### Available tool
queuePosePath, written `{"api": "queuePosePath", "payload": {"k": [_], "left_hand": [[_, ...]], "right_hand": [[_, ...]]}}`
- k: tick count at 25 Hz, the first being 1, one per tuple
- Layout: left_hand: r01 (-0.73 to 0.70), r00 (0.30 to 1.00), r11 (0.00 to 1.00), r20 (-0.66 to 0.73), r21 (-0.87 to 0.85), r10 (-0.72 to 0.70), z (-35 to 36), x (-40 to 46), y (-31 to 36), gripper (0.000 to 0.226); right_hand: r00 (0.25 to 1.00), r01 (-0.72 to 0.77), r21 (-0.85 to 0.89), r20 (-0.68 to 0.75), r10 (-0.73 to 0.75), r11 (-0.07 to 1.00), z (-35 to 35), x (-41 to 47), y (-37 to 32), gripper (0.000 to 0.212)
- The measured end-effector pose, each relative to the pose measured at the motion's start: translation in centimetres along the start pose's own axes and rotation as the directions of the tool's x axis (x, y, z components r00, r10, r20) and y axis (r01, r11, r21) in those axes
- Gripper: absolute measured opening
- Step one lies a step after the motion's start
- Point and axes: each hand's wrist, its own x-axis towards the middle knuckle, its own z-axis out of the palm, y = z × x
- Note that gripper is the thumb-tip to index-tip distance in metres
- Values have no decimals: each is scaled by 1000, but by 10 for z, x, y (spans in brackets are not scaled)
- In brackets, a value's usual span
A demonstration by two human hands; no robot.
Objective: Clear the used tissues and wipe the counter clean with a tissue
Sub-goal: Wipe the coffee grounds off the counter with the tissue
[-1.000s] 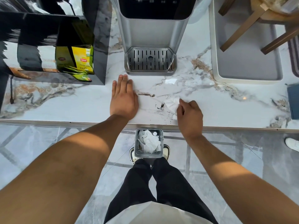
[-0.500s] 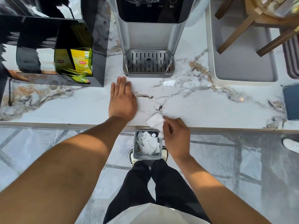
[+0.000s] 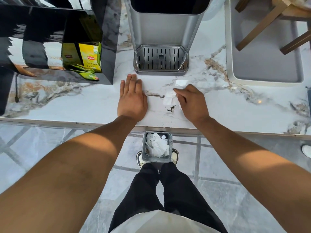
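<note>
My right hand [image 3: 191,102] presses a small white tissue [image 3: 169,99] onto the marble counter [image 3: 75,106], just behind a patch of dark crumbs [image 3: 170,108]. More specks [image 3: 165,122] lie near the front edge. My left hand [image 3: 132,98] rests flat on the counter, fingers together, holding nothing. Below the edge, on the floor by my feet, stands a small grey bin [image 3: 169,158] with crumpled used tissues [image 3: 157,146] in it.
A silver drinks machine [image 3: 161,27] with a slotted drip tray [image 3: 160,59] stands behind my hands. A black rack with yellow tea boxes [image 3: 90,56] is at the left. At the right lies a grey tray [image 3: 262,71]. A small white scrap [image 3: 180,82] lies by the drip tray.
My right hand carried the tissue from the counter's front edge back onto the counter, beyond the crumbs. The left hand stayed flat in place.
</note>
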Motion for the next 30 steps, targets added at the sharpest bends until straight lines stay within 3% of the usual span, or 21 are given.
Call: {"api": "queuePosePath", "payload": {"k": [7,13,16,19,24,30], "left_hand": [[6,1000,1000,10,-1,-6,-1,-1,2,50],[12,1000,1000,9,-2,-12,-1,-1,1,51],[9,1000,1000,20,-3,-9,-1,-1,1,51],[7,999,1000,33,-4,-7,-2,-1,0,50],[2,1000,1000,15,-18,-2,-2,-1,0,48],[-3,1000,1000,13,-20,3,-3,-1,1,53]], "right_hand": [[984,130,67,114,-137,989,5,-46,-16,27],[918,210,171,305,-254,963,-6,-81,-26,25],[972,137,261,150,-181,955,-10,-58,-32,24],[998,57,168,-12,-56,984,-9,-2,-31,24],[992,56,2,113,-56,998,12,43,-29,27],[944,293,-18,165,-286,956,14,-22,-37,31]]}}
